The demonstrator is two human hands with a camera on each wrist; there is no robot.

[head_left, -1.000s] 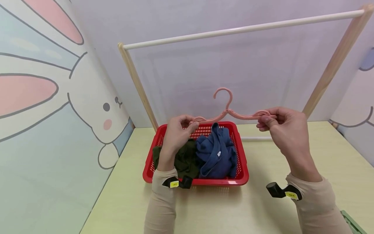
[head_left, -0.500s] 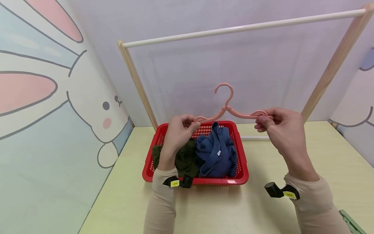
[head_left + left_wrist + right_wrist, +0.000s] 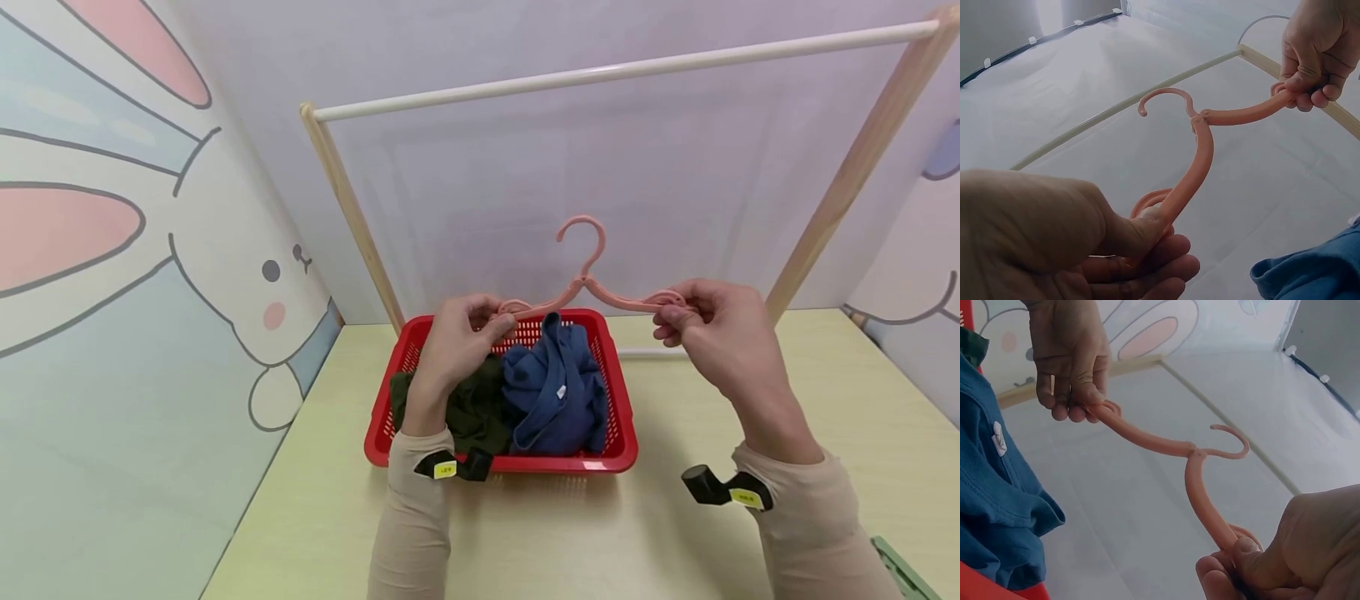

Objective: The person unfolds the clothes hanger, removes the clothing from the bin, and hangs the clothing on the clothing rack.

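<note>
A pink clothes hanger [image 3: 583, 282] is held level above the back of the red basket, its hook pointing up. My left hand [image 3: 459, 342] pinches its left end between thumb and fingers. At the opposite end, my right hand [image 3: 727, 350] pinches the other arm tip. In the left wrist view the hanger [image 3: 1194, 165] shows a joint in the middle where its two arms meet below the hook. Below lies crumpled clothing in the red basket [image 3: 525, 467]: a blue garment [image 3: 558, 408] with a small white tag, and a dark green garment [image 3: 476, 417] partly behind my left wrist.
Behind the basket stands a rack with a white rail [image 3: 622, 73] and wooden posts [image 3: 352, 217]. A green object [image 3: 900, 567] sits at the table's lower right, cut off by the frame. A rabbit-patterned wall [image 3: 225, 333] borders the left side.
The hanger has tilted slightly, its hook shifting a little right and its centre rising. My right hand has moved slightly toward the left. Both hands keep their grip.
</note>
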